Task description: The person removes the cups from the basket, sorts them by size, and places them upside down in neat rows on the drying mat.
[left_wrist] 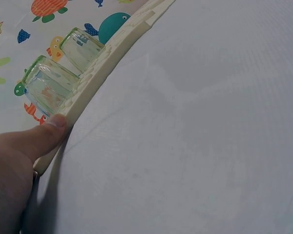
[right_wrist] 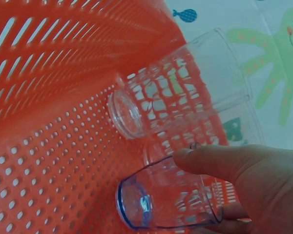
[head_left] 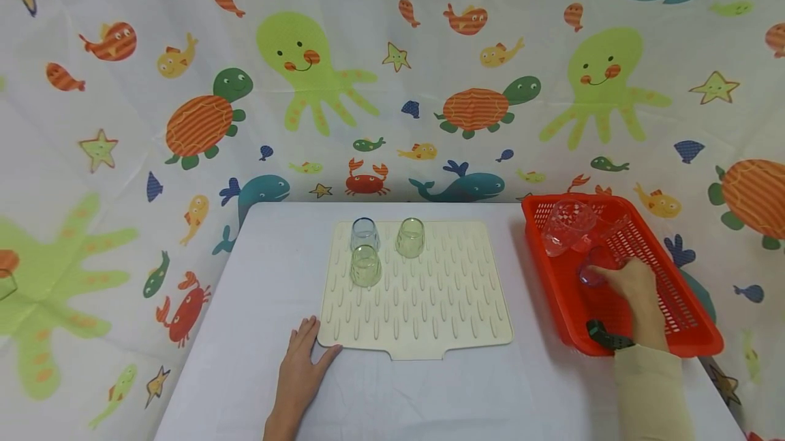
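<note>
One blue-edged glass lies in the red basket, toward ten o'clock from my right hand, whose fingers clamp it, long axis leading off from my palm; my left hand, farther, touches the ribbed board, thumb splayed.

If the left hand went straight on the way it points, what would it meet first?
Probably the cream tray, whose near-left corner lies beside the left hand, with the thumb touching its edge; fingertip clearance is hard to judge.
</note>
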Available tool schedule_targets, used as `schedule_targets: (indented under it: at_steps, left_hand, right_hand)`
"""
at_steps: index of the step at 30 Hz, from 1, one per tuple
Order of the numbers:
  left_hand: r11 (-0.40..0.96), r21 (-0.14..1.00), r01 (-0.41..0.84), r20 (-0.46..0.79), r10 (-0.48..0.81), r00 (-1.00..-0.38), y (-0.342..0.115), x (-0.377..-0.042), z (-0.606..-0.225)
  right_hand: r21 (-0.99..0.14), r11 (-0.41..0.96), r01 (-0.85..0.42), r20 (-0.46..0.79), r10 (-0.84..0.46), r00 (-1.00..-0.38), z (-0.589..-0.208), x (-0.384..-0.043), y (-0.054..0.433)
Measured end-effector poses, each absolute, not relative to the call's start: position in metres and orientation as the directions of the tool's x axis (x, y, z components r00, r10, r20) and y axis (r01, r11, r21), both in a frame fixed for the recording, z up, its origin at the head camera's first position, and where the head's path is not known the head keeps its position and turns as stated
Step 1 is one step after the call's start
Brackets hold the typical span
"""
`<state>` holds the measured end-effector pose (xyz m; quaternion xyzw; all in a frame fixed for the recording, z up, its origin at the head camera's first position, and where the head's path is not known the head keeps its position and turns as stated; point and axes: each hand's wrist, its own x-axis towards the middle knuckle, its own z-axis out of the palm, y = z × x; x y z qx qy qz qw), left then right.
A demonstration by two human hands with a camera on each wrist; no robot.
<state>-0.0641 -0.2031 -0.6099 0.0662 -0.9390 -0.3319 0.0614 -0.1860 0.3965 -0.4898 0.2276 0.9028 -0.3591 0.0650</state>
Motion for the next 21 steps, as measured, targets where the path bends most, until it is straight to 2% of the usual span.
schedule_targets:
  at_steps: [21]
  left_hand:
    - [0.754, 0.643, -0.138, -0.022, -0.162, -0.987, -0.2044, -0.0646, -0.6094]
  right_hand:
    - [-0.608, 0.642, 0.466, -0.232, 0.418, -0.879, -0.4808, -0.1915, 0.3917]
